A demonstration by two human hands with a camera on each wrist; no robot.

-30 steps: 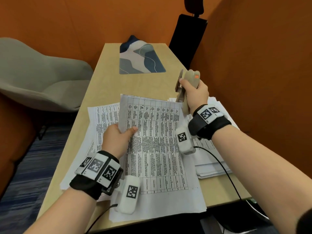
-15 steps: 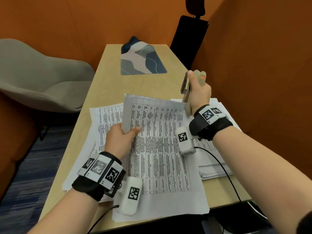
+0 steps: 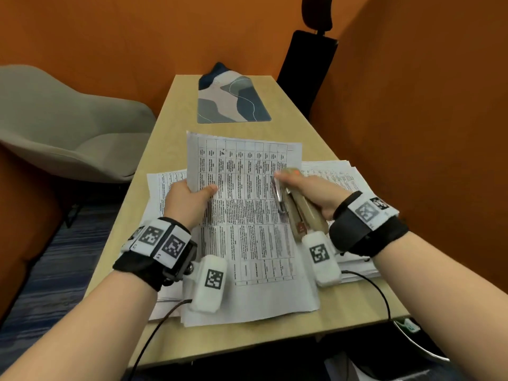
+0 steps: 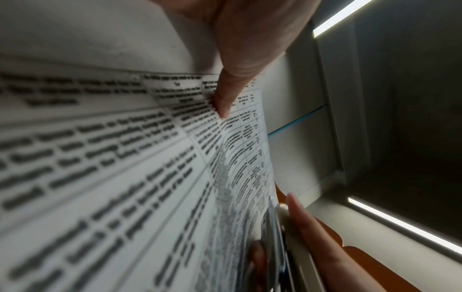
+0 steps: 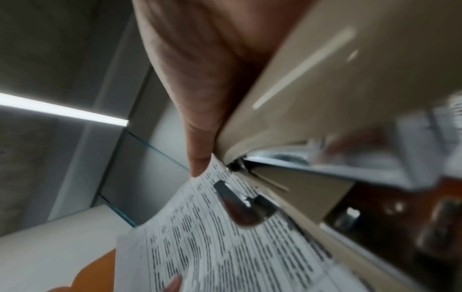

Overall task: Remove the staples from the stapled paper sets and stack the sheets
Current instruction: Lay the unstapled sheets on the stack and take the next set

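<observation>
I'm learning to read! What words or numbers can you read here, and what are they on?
Held paper set: printed tables, too blurred to read.
Paper stacks on the table: print too small.
Wrist bands: black-and-white square codes, no words.
Stapler: red mark, unreadable.

A patterned mat (image 3: 232, 101) (blue, grey and beige) lies at the table's (image 3: 170, 138) far end, upper centre. A grey chair (image 3: 63, 127) sits left; a black chair (image 3: 308, 67) stands upper right.

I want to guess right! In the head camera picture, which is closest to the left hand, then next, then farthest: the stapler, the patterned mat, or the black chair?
From the left hand:
1. Stapler, just right, held over the page.
2. Patterned mat, farther up the table.
3. Black chair, beyond the table's far right corner.
</observation>
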